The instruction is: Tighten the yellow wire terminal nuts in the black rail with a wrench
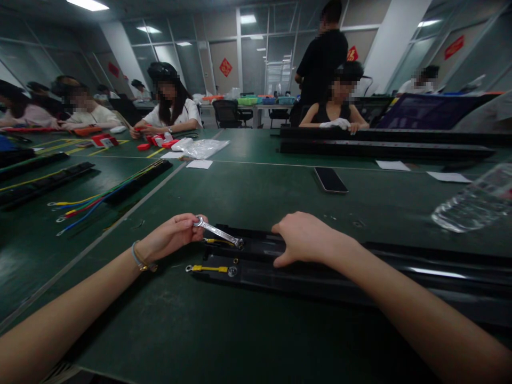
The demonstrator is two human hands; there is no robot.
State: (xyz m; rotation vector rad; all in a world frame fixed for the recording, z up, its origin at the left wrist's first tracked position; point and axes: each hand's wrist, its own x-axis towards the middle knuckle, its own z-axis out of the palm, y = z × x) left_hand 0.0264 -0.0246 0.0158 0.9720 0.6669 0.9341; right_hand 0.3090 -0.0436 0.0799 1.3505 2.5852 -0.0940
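- Spanner (218, 233), outer end pinched in the left hand (182, 229) between thumb and bent fingers, other end down on the far fastener (240, 244) of the far strip (260, 245), black and long.
- Partway along, by the look of it: far yellow lead (222, 241) laid up to that fastener, spanner apparently seated there. Tightening or loosening, cannot tell.
- On the near strip (266, 276), near yellow lead (210, 269) running to a round metal near fastener (232, 271); no tool on it, so perhaps left to do, though tightness impossible to judge. Small brass-coloured ring (236, 261) just beside it.
- Left arm slanting in from lower left, bracelet (140, 258) at the wrist, fingers close to the strip ends.
- Right arm slanting in from lower right; right hand (298, 237) over the far strip, thumb and forefinger spread wide across it, probably steadying. Clamped or merely resting, cannot tell.
- Farther out on the green table (172, 320): phone (331, 180) beyond the right hand, clear bottle (472, 200) at far right, lugged wires (90, 202) to the left.
- Across the table, a co-worker's gloved hand (340, 124) at long black bars (384, 146).
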